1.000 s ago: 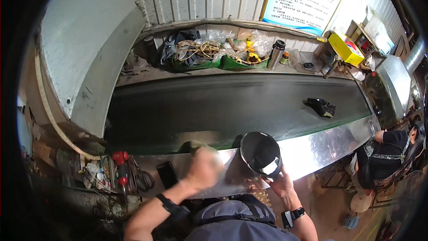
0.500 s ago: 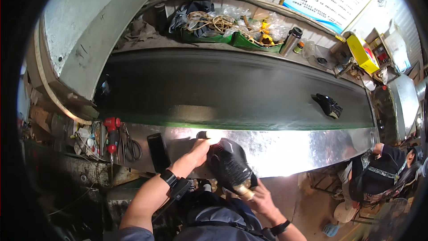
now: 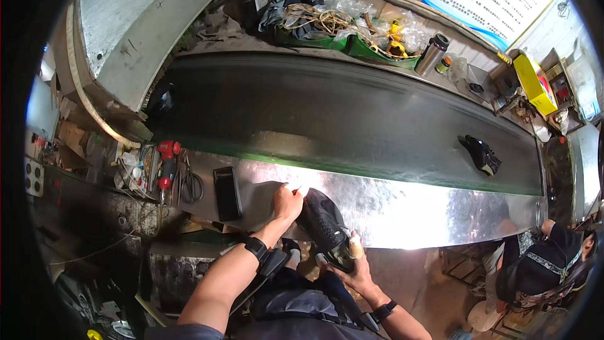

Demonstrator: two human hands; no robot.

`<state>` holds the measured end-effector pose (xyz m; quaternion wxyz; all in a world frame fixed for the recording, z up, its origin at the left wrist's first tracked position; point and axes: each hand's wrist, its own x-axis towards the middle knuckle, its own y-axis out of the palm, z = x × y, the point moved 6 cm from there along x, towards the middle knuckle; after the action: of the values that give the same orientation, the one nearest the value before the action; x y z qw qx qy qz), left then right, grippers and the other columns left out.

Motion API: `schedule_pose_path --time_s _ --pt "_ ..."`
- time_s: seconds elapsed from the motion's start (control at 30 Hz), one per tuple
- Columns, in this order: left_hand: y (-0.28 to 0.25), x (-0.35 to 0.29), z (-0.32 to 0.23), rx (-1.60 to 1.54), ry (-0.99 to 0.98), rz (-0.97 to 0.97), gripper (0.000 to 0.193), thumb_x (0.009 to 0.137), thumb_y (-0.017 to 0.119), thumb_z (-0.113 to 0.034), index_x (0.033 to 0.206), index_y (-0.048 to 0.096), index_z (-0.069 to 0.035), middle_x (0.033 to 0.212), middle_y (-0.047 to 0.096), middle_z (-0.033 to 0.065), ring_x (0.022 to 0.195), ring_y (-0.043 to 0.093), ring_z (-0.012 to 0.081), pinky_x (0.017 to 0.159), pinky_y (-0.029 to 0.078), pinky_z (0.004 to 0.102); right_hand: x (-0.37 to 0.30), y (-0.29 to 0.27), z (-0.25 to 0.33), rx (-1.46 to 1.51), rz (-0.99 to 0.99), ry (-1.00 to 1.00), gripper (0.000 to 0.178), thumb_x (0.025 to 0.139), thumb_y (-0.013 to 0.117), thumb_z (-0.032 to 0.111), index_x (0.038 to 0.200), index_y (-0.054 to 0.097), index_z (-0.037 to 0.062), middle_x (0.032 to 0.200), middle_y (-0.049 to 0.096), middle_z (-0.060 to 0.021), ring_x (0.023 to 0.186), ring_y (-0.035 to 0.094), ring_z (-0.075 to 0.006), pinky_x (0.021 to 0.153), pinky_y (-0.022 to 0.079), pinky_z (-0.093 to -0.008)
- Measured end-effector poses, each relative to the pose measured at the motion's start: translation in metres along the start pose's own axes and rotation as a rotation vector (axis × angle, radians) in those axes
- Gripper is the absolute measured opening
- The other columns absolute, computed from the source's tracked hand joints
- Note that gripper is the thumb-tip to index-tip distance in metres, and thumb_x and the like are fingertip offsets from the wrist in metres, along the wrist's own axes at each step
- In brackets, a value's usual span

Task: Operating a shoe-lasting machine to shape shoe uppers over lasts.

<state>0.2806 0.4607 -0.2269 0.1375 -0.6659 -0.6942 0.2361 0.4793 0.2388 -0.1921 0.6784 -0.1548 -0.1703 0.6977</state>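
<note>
A black shoe point(image 3: 324, 219) is held between my two hands above the near edge of the shiny metal ledge. My left hand point(image 3: 289, 203) is closed at its far end, with the fingers pinched at the rim. At the near end, my right hand point(image 3: 357, 271) wraps round the shoe from the right and below. Its thumb, with a pale wrapping, lies along the side, while the other fingers are partly hidden by the shoe. Left of my left hand, a black phone point(image 3: 227, 193) lies on the ledge.
Behind the metal ledge point(image 3: 402, 214) runs a dark conveyor belt point(image 3: 340, 113) carrying another black shoe point(image 3: 482, 154). Scissors point(image 3: 191, 184) and a red heat gun point(image 3: 167, 162) are at the left. A steel thermos point(image 3: 432, 54) stands on the back shelf. Another person point(image 3: 547, 264) is at the right.
The shoe has turned in my hands and shows a different side. My right thumb has swung to a more upright position. The whole view has shifted slightly.
</note>
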Motion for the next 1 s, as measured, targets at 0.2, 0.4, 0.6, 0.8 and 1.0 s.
schedule_pose_path --time_s 0.2,0.4,0.6,0.8,1.0 --pt "0.031 -0.036 -0.050 0.287 0.004 0.010 0.067 0.078 0.076 -0.044 0.126 0.057 -0.002 0.112 0.061 0.0276 0.108 0.061 0.0445 0.090 0.052 0.0519 -0.006 -0.002 -0.021 -0.192 0.073 -0.088 0.101 0.078 0.085 0.022 0.154 0.024 -0.0050 0.155 0.033 -0.0309 0.145 0.031 -0.0502 0.123 0.021 -0.0563" --pt "0.017 -0.015 -0.026 0.162 0.001 -0.028 0.052 0.075 0.080 -0.041 0.113 0.069 -0.007 0.099 0.071 0.0215 0.097 0.069 0.0370 0.087 0.054 0.0466 0.000 0.008 -0.024 0.026 0.130 -0.021 0.103 0.080 0.086 0.023 0.156 0.022 -0.0035 0.156 0.034 -0.0280 0.147 0.032 -0.0413 0.122 0.023 -0.0491" --pt "-0.088 -0.060 -0.051 -0.169 -0.048 -0.150 0.037 0.073 0.076 -0.034 0.088 0.066 -0.002 0.088 0.071 0.0215 0.085 0.070 0.0381 0.077 0.054 0.0435 0.035 0.009 0.050 0.668 0.268 0.303 0.100 0.097 0.070 0.029 0.161 -0.001 0.0012 0.166 0.016 -0.0240 0.154 0.018 -0.0332 0.123 0.020 -0.0443" --pt "-0.243 -0.159 -0.040 -0.088 -0.078 -0.497 0.035 0.078 0.079 -0.032 0.081 0.061 -0.001 0.074 0.067 0.0177 0.070 0.068 0.0282 0.066 0.051 0.0413 0.051 0.079 0.155 0.627 0.517 0.489 0.060 0.103 0.060 0.014 0.155 0.033 0.0036 0.103 0.072 -0.0092 0.080 0.067 -0.0111 0.073 0.055 -0.0263" --pt "-0.430 -0.345 -0.018 -0.101 -0.217 -0.923 0.031 0.083 0.074 -0.031 0.087 0.063 -0.002 0.082 0.068 0.0200 0.078 0.068 0.0382 0.070 0.051 0.0451 -0.022 0.218 0.282 0.512 0.679 0.094 0.039 0.098 0.066 0.002 0.134 0.054 -0.0066 0.100 0.069 -0.0035 0.088 0.061 -0.0069 0.080 0.049 -0.0220"
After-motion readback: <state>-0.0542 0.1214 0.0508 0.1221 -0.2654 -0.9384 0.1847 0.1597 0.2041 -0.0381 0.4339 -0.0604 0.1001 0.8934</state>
